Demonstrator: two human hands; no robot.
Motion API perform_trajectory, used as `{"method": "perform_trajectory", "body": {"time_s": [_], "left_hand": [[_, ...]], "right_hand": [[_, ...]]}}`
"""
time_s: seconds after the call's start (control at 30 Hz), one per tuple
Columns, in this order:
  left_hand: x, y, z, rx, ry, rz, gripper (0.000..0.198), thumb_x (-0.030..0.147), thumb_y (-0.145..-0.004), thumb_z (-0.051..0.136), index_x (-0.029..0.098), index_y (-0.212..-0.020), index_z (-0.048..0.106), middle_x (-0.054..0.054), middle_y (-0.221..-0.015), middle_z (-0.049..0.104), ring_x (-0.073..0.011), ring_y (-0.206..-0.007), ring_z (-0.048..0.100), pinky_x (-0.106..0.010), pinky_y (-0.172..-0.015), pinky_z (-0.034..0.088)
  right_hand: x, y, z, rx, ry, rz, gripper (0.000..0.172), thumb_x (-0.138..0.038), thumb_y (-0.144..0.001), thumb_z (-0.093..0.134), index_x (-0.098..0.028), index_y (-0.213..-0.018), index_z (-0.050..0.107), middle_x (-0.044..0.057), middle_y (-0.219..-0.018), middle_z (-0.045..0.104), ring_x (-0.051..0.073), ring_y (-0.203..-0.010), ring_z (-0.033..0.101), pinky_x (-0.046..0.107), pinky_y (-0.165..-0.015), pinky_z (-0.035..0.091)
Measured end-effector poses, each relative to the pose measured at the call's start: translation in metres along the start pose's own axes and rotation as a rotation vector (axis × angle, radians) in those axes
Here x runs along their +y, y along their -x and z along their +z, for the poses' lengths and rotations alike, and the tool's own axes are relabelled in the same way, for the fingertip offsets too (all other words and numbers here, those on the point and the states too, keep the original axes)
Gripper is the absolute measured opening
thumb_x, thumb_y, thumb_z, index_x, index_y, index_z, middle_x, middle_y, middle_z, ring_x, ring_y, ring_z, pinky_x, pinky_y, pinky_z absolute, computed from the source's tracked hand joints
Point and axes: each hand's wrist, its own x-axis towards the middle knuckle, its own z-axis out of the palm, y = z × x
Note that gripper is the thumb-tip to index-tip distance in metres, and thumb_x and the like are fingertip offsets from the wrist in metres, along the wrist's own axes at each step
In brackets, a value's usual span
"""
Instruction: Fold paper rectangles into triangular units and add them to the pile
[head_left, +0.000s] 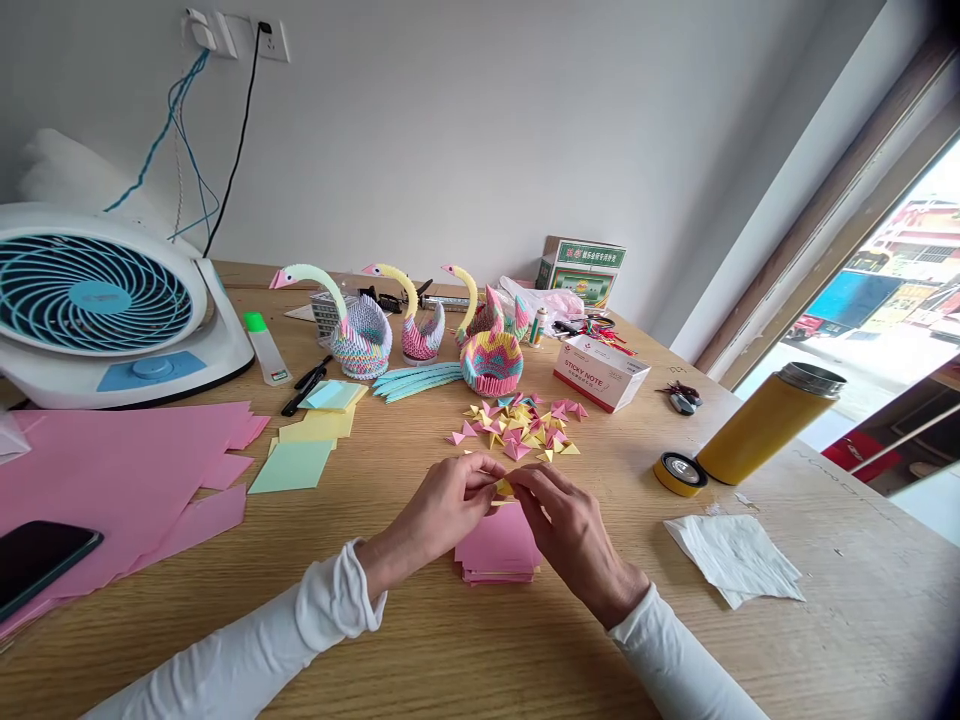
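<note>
Between my two hands is a small piece of yellow paper (504, 487), mostly covered by the fingers. My left hand (457, 492) pinches it from the left, and my right hand (564, 515) grips it from the right, the fingertips nearly meeting. Just below lies a stack of pink paper squares (496, 545) on the wooden table. Beyond the fingers spreads a loose pile of folded paper triangles (525, 428) in pink, yellow and blue. Behind that pile stands a round bowl-shaped piece (492, 362) built from such triangles.
Three paper swans (361, 335) stand at the back. A sticky note box (601, 374), yellow flask (769, 425), its lid (680, 473) and a tissue (735, 558) are on the right. Pink sheets (112, 480), a phone (45, 565), glue bottle (266, 350) and fan (112, 300) occupy the left.
</note>
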Motion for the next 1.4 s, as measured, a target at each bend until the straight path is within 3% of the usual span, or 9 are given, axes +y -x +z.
{"method": "perform_trajectory", "body": {"time_s": [0.2, 0.37, 0.6, 0.77, 0.93, 1.2, 1.3, 1.4], "left_hand": [[0.0, 0.0, -0.004, -0.051, -0.028, -0.102, 0.022, 0.026, -0.079, 0.063, 0.015, -0.096, 0.069, -0.009, -0.085, 0.073, -0.0219, -0.084, 0.069, -0.032, -0.071, 0.055], [0.002, 0.001, -0.003, -0.123, -0.042, -0.029, 0.019, 0.031, -0.079, 0.065, 0.015, -0.084, 0.072, -0.006, -0.073, 0.07, -0.0164, -0.067, 0.065, -0.024, -0.058, 0.048], [0.01, 0.001, -0.002, 0.016, 0.05, 0.011, 0.023, 0.037, -0.08, 0.064, 0.013, -0.078, 0.063, -0.004, -0.07, 0.065, -0.0149, -0.062, 0.064, -0.026, -0.056, 0.053], [0.012, 0.002, -0.001, -0.013, 0.043, 0.024, 0.022, 0.035, -0.084, 0.059, 0.013, -0.081, 0.063, -0.004, -0.074, 0.064, -0.0141, -0.065, 0.063, -0.026, -0.06, 0.054], [0.016, 0.004, -0.001, 0.022, 0.018, 0.062, 0.025, 0.037, -0.085, 0.058, 0.014, -0.088, 0.066, -0.004, -0.08, 0.064, -0.0146, -0.069, 0.061, -0.027, -0.064, 0.054], [0.019, 0.005, 0.001, 0.123, -0.127, 0.164, 0.018, 0.028, -0.084, 0.06, 0.014, -0.074, 0.064, 0.0, -0.067, 0.06, -0.0114, -0.063, 0.055, -0.022, -0.062, 0.044], [0.017, 0.004, 0.002, 0.075, 0.054, 0.086, 0.022, 0.036, -0.084, 0.062, 0.014, -0.083, 0.063, 0.0, -0.071, 0.06, -0.0118, -0.065, 0.058, -0.023, -0.063, 0.047], [0.017, 0.005, 0.003, -0.041, 0.362, -0.16, 0.031, 0.045, -0.084, 0.06, 0.014, -0.087, 0.062, -0.003, -0.078, 0.065, -0.0148, -0.067, 0.065, -0.027, -0.065, 0.052]], "right_hand": [[-0.001, -0.004, -0.003, 0.045, -0.068, 0.039, 0.016, -0.019, -0.093, 0.049, -0.022, -0.104, 0.06, 0.005, -0.086, 0.069, 0.017, -0.069, 0.065, 0.027, -0.061, 0.052], [-0.005, -0.007, -0.006, 0.029, -0.26, 0.118, 0.012, -0.022, -0.09, 0.054, -0.021, -0.099, 0.062, 0.004, -0.079, 0.068, 0.016, -0.065, 0.066, 0.025, -0.054, 0.054], [0.0, -0.006, -0.004, 0.037, -0.548, 0.341, 0.018, -0.034, -0.09, 0.056, -0.019, -0.095, 0.065, 0.004, -0.078, 0.065, 0.015, -0.065, 0.061, 0.025, -0.052, 0.055], [0.005, -0.007, -0.001, 0.051, -0.751, 0.37, 0.018, -0.036, -0.086, 0.063, -0.019, -0.09, 0.065, 0.002, -0.077, 0.065, 0.014, -0.064, 0.061, 0.026, -0.056, 0.056], [0.005, -0.007, -0.001, 0.054, -0.804, 0.384, 0.019, -0.037, -0.085, 0.065, -0.019, -0.09, 0.068, 0.002, -0.076, 0.064, 0.013, -0.064, 0.061, 0.025, -0.055, 0.056], [0.002, -0.007, 0.0, 0.033, -0.786, 0.363, 0.019, -0.035, -0.085, 0.065, -0.017, -0.091, 0.069, 0.002, -0.075, 0.066, 0.012, -0.06, 0.062, 0.025, -0.054, 0.055], [0.002, -0.007, 0.001, 0.102, -0.801, 0.39, 0.018, -0.034, -0.083, 0.067, -0.018, -0.093, 0.068, 0.002, -0.077, 0.067, 0.011, -0.06, 0.061, 0.022, -0.052, 0.053], [0.004, -0.007, 0.002, 0.194, -0.763, 0.41, 0.02, -0.034, -0.084, 0.066, -0.019, -0.097, 0.066, 0.001, -0.075, 0.065, 0.01, -0.06, 0.058, 0.019, -0.048, 0.048]]}}
